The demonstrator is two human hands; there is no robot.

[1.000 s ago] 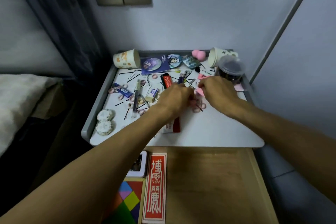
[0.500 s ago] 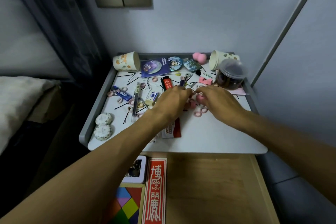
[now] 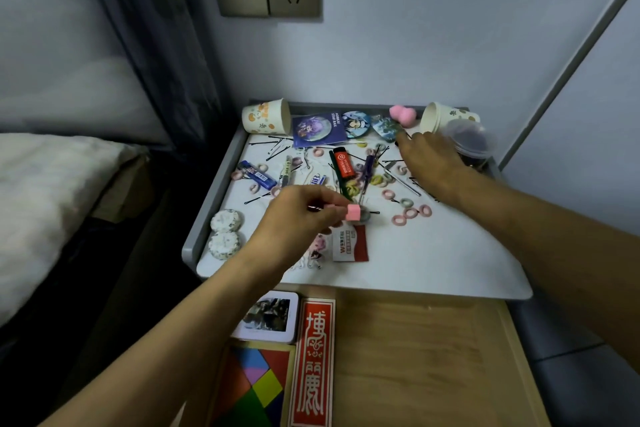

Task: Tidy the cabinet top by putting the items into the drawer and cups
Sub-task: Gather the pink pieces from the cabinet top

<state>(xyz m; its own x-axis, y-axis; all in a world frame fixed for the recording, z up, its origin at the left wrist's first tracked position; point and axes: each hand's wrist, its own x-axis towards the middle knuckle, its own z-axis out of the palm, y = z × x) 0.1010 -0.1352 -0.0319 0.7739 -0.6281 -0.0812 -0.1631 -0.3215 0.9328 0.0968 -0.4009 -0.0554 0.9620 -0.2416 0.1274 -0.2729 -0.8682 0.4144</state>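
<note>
While my left hand (image 3: 301,218) hangs over the middle of the frame, I've got it pinching a small pink block (image 3: 352,211) between thumb and fingertips, just above the white cabinet top (image 3: 433,260). Right hand (image 3: 433,166) is at the upper right, knuckles up, beside the tipped paper cup (image 3: 438,118) and the clear-lidded jar (image 3: 472,140); whether those fingers grip anything, I cannot tell. A second cup (image 3: 266,116) lies on its side, upper left. Hair ties (image 3: 410,213) and bobby pins (image 3: 277,156) litter the surface. The open wooden drawer (image 3: 415,357) fills the bottom.
</note>
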